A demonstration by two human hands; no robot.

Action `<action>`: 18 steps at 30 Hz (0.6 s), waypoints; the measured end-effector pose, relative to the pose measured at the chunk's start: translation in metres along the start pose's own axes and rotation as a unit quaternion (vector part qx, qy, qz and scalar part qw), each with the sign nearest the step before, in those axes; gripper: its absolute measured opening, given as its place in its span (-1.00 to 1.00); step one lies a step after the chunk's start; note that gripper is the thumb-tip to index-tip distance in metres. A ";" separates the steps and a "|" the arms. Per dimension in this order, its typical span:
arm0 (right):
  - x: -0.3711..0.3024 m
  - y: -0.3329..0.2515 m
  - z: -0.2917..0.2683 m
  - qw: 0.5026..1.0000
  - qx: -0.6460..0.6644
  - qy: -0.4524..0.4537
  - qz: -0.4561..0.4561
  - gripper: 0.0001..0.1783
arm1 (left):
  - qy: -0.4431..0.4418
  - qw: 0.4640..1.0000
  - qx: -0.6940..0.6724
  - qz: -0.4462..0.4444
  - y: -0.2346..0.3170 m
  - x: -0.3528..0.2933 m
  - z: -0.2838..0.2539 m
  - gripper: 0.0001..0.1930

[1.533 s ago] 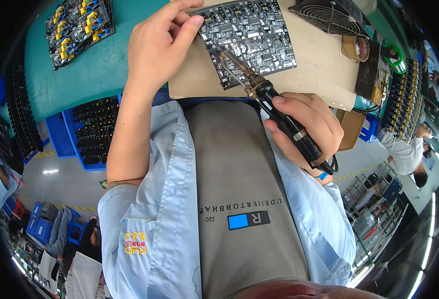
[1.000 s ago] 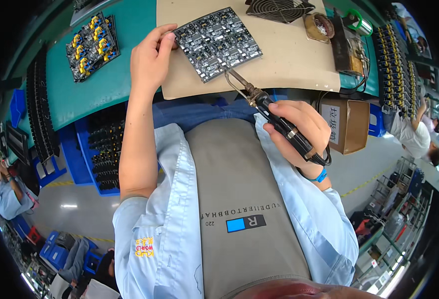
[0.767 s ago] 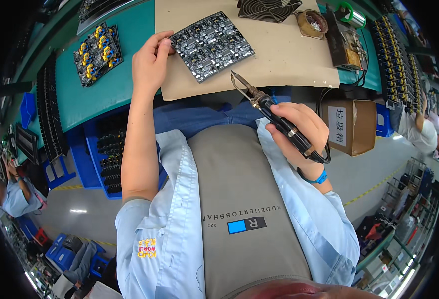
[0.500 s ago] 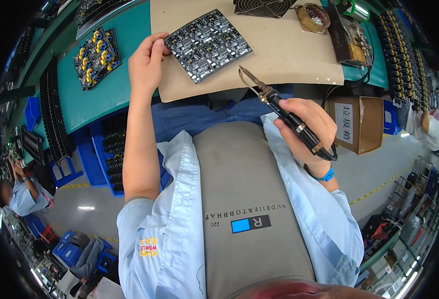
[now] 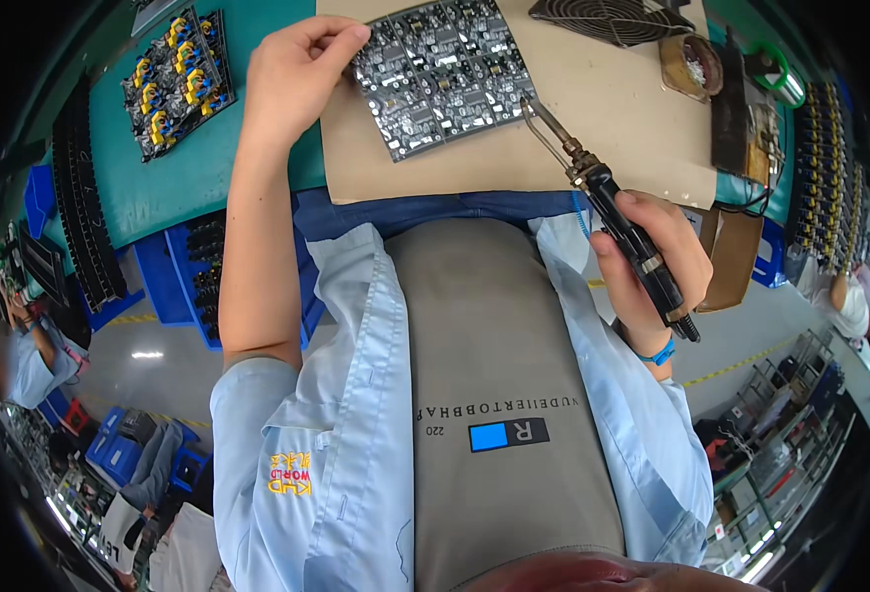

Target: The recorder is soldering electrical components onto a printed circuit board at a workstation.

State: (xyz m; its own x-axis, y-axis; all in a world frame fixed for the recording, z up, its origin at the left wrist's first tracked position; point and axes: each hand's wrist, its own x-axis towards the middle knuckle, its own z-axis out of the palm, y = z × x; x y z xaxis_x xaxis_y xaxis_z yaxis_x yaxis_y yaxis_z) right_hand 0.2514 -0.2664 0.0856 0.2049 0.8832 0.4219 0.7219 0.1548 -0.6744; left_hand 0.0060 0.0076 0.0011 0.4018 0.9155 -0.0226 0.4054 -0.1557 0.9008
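Note:
A dark panel of circuit boards, crowded with small silvery parts, lies at a slant on brown sheet material. My left hand pinches its upper left edge between thumb and fingers. In my right hand is a black-handled soldering iron with two thin metal prongs at its front. The prong tips are at the panel's lower right edge; whether they touch it I cannot tell. A blue band circles my right wrist.
Boards with yellow and blue parts lie left on the green mat. Far right are a black fan, a round brown pot, a soldering stand and a green solder reel. A cardboard box stands below the table edge.
The iron's prongs have come up to the panel's lower right edge from just off it. My left hand keeps hold of the panel's left side. The whole view has shifted somewhat.

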 end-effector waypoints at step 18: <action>0.042 0.005 0.023 0.996 0.007 -0.094 0.007 -0.52 | 0.075 0.994 -0.043 -0.062 -0.004 0.007 -0.016 -0.73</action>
State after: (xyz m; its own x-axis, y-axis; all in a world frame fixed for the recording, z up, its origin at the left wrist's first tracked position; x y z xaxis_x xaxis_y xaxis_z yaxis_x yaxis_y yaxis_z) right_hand 0.2482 -0.2183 0.0860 0.0876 0.9522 0.2926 0.7105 0.1462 -0.6884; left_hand -0.0063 0.0210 0.0045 0.2240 0.9716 -0.0764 0.3705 -0.0124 0.9287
